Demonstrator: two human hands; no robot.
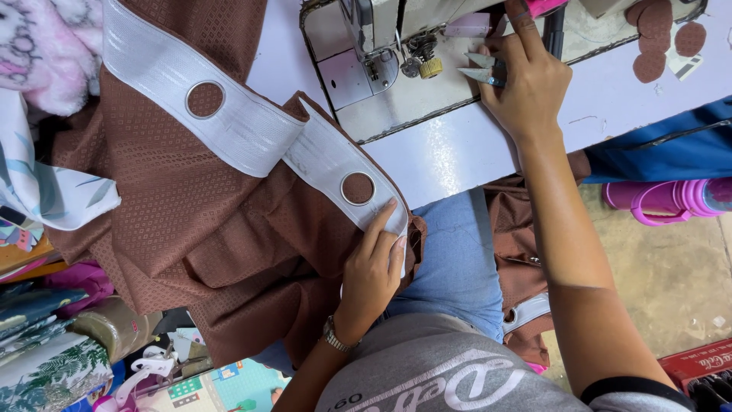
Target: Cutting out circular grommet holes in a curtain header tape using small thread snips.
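My left hand (375, 263) rests on the end of a white header tape (252, 130) with metal eyelet rings, sewn on brown patterned curtain fabric (191, 229) that lies over my lap and the table edge. Its fingers press the tape's end just below one eyelet (357, 188). My right hand (526, 80) reaches up onto the sewing machine bed (404, 107) and holds small thread snips (480, 69), blades pointing left toward the needle area (419, 57).
Round brown fabric cut-outs (656, 38) lie on the table at top right. A pink bottle (671, 200) lies on the floor at right. Folded printed fabrics (46, 358) pile at left, with a pink fluffy cloth (42, 46) above.
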